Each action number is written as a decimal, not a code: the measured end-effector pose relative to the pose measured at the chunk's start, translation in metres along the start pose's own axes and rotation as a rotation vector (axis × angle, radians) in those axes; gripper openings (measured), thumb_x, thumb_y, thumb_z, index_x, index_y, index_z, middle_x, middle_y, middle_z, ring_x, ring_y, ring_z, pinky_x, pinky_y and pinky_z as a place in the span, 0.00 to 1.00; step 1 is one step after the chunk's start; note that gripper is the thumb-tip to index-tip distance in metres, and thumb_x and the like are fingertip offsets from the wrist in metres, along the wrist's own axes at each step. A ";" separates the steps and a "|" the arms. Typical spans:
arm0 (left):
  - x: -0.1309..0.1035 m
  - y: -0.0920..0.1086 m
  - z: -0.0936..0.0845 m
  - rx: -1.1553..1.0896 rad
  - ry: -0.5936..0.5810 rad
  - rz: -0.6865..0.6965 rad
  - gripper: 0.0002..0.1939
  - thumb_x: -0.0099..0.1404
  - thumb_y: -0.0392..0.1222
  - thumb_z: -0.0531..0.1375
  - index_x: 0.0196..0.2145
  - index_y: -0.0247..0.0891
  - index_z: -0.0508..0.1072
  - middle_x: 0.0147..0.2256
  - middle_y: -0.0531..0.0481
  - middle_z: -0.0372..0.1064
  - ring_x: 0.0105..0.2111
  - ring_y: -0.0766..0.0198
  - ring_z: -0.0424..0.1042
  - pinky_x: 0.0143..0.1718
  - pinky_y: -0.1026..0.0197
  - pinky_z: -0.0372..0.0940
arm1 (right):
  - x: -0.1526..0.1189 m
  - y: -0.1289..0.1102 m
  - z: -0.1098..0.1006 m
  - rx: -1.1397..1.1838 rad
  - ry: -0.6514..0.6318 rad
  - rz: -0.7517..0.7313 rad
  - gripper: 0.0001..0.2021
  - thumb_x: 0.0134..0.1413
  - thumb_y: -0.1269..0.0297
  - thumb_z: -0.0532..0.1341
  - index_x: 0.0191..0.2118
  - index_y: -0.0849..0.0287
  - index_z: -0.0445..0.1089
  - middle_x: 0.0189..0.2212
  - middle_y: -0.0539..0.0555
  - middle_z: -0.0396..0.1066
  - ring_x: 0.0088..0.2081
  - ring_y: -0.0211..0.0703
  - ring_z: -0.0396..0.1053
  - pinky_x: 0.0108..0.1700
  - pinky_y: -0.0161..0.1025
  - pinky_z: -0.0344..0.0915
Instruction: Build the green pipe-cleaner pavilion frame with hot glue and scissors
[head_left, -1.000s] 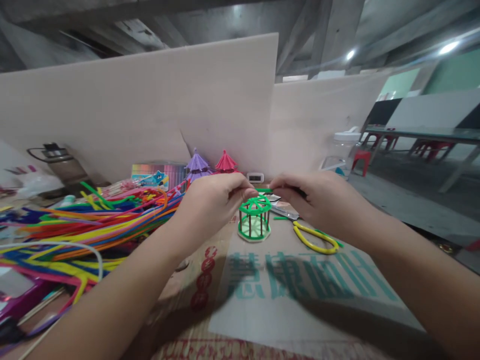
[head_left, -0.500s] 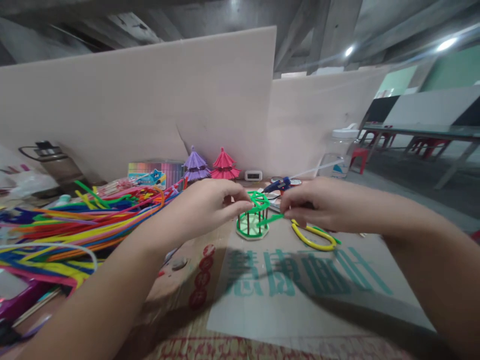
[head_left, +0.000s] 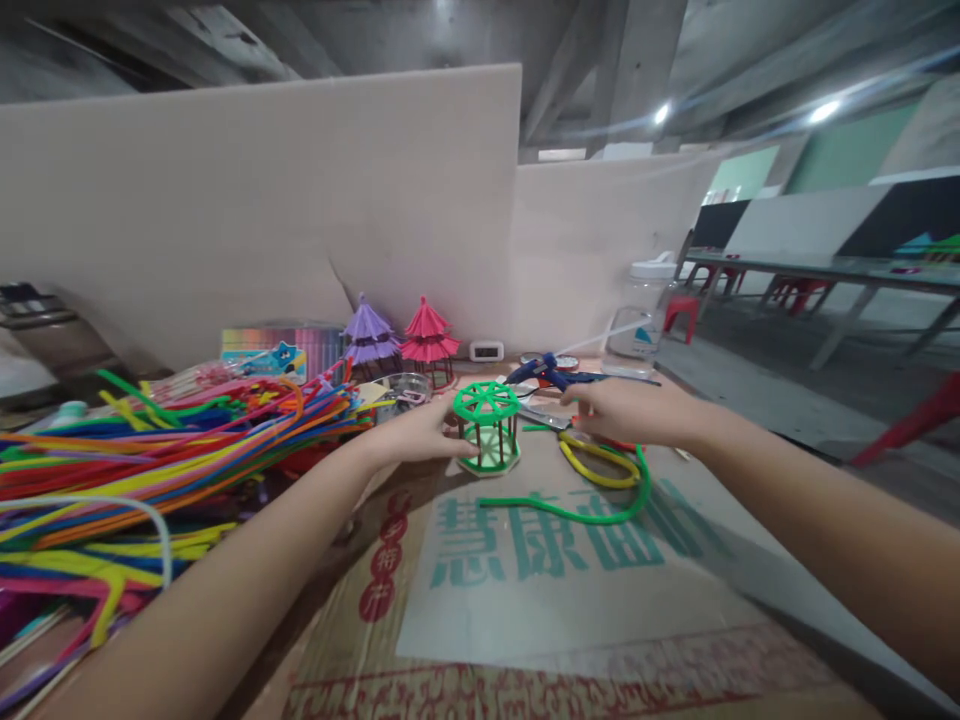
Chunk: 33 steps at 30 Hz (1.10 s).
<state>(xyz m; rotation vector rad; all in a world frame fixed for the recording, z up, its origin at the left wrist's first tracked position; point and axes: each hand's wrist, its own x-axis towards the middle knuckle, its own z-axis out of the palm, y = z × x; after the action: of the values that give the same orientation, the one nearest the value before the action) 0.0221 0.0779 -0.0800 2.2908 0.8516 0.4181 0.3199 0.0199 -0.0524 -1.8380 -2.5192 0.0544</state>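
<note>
My left hand (head_left: 420, 432) is closed around the left side of a small pavilion model (head_left: 486, 400). The model has a green spoked top, brown stick posts and a pale base edged in green. Over at the right, my right hand (head_left: 630, 410) hovers by the scissors (head_left: 553, 419), fingers parted; its far fingers are partly hidden. A yellow loop (head_left: 592, 470) lies just below that hand. Around it curves a green pipe cleaner (head_left: 570, 515), its free end lying in front of the model.
Heaps of coloured pipe cleaners (head_left: 187, 440) cover the left side. Purple (head_left: 369, 335) and pink (head_left: 429, 335) pavilion models stand behind, beside a small clock (head_left: 486, 351). A blue glue gun (head_left: 547, 370) and a clear plastic jar (head_left: 641, 310) are at the back right.
My right hand has let go of the green strip it held at the model and moved away towards the scissors. The model's top now shows fully, and the long green pipe cleaner lies exposed.
</note>
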 end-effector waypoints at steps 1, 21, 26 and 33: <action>0.001 0.000 0.004 -0.018 0.004 -0.015 0.36 0.56 0.46 0.67 0.60 0.39 0.63 0.47 0.47 0.75 0.44 0.57 0.75 0.44 0.60 0.70 | -0.001 0.003 0.009 -0.019 -0.036 0.036 0.24 0.56 0.56 0.60 0.58 0.53 0.69 0.44 0.58 0.77 0.40 0.51 0.74 0.37 0.38 0.62; -0.022 -0.018 0.047 -0.048 0.235 0.050 0.18 0.57 0.45 0.68 0.44 0.37 0.74 0.50 0.44 0.72 0.53 0.49 0.69 0.57 0.50 0.63 | 0.004 0.014 0.058 0.154 0.287 0.088 0.16 0.60 0.55 0.56 0.51 0.54 0.69 0.37 0.58 0.77 0.34 0.51 0.74 0.33 0.39 0.62; -0.027 -0.009 0.043 -0.047 0.146 0.128 0.25 0.58 0.45 0.68 0.53 0.38 0.70 0.54 0.44 0.71 0.56 0.50 0.68 0.59 0.50 0.62 | 0.014 -0.005 0.073 0.599 0.630 0.065 0.24 0.59 0.52 0.58 0.58 0.54 0.60 0.35 0.55 0.74 0.34 0.47 0.72 0.36 0.41 0.67; -0.020 -0.025 0.057 -0.389 0.437 0.061 0.49 0.55 0.44 0.71 0.66 0.45 0.46 0.61 0.40 0.61 0.59 0.50 0.67 0.61 0.47 0.62 | 0.004 -0.018 0.099 0.640 0.770 0.000 0.15 0.57 0.52 0.61 0.45 0.55 0.66 0.32 0.52 0.68 0.30 0.43 0.66 0.32 0.40 0.66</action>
<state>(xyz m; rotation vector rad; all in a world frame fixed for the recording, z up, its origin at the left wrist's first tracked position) 0.0240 0.0525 -0.1396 1.8926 0.8179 1.0421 0.2978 0.0167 -0.1505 -1.2638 -1.6983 0.1106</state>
